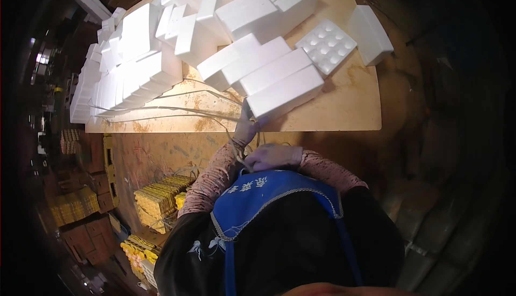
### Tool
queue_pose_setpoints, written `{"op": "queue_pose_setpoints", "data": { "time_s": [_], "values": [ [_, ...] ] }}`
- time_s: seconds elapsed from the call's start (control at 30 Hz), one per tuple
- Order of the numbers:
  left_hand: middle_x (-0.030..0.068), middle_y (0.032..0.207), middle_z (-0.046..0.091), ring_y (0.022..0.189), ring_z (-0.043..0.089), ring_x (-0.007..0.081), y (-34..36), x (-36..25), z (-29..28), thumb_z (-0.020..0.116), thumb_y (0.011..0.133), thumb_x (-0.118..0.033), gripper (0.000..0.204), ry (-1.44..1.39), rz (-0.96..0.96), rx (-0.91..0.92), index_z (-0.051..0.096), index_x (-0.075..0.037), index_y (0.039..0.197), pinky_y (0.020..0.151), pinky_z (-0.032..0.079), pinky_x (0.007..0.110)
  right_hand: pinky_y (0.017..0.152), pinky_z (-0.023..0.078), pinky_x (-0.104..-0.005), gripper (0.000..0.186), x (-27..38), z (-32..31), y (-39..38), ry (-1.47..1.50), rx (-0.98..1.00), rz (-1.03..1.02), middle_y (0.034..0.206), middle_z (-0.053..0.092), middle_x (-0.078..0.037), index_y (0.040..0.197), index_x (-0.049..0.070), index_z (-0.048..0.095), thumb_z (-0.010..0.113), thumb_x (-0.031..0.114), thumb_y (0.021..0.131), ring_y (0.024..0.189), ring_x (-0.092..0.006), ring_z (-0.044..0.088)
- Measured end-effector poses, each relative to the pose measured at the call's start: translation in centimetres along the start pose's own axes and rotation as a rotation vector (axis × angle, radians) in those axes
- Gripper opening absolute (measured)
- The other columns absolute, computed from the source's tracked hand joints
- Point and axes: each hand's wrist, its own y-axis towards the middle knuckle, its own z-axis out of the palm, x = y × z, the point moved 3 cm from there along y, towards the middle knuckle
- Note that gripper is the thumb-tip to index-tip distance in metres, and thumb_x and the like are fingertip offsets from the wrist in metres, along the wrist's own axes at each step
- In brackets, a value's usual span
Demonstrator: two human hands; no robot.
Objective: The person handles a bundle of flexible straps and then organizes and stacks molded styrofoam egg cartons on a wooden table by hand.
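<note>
Both of my hands wear pale lilac gloves. At the table's front edge, my left hand [245,128] is closed around grey string [193,110], beside the near corner of a white foam block [287,93]. Some of its fingers are hidden. Close to my blue apron, my right hand [275,157] is curled over loose strands of the same string. From my hands the string runs left across the tabletop, towards a row of white foam blocks. The nearest block lies against several others in a slanted row.
Many white foam blocks [137,32] crowd the left and far parts of the wooden table [344,110]. A foam piece with round hollows [327,46] lies at the right, beside another upright block [371,35]. Yellow bundled stacks [158,199] stand on the floor at left.
</note>
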Motion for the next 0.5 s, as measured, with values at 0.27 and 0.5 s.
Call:
{"op": "queue_pose_setpoints", "data": {
  "time_s": [0.27, 0.5],
  "values": [
    [0.006, 0.116, 0.066, 0.102, 0.062, 0.0181, -9.2, 2.6, -10.8, 0.066, 0.094, -0.029, 0.051, -0.333, -0.594, -0.202, 0.058, -0.006, 0.138, 0.087, 0.049, 0.03, 0.079, 0.054, -0.0442, 0.018, 2.2, 1.4, 4.3, -0.091, -0.028, 0.085, 0.08, 0.065, -0.019, 0.098, 0.007, 0.06, 0.058, 0.024, 0.094, 0.084, -0.0359, 0.069],
    [0.0104, 0.134, 0.058, 0.117, 0.057, 0.0196, -21.6, 12.6, -20.3, 0.064, 0.094, -0.026, 0.057, -0.224, -0.733, -0.48, 0.05, -0.008, 0.146, 0.096, 0.045, 0.035, 0.063, 0.051, -0.0481, 0.007, -3.9, 0.7, 6.6, -0.898, -0.49, 0.159, 0.067, 0.064, -0.012, 0.092, 0.01, 0.059, 0.057, 0.015, 0.087, 0.06, -0.0331, 0.065]
  ]
}}
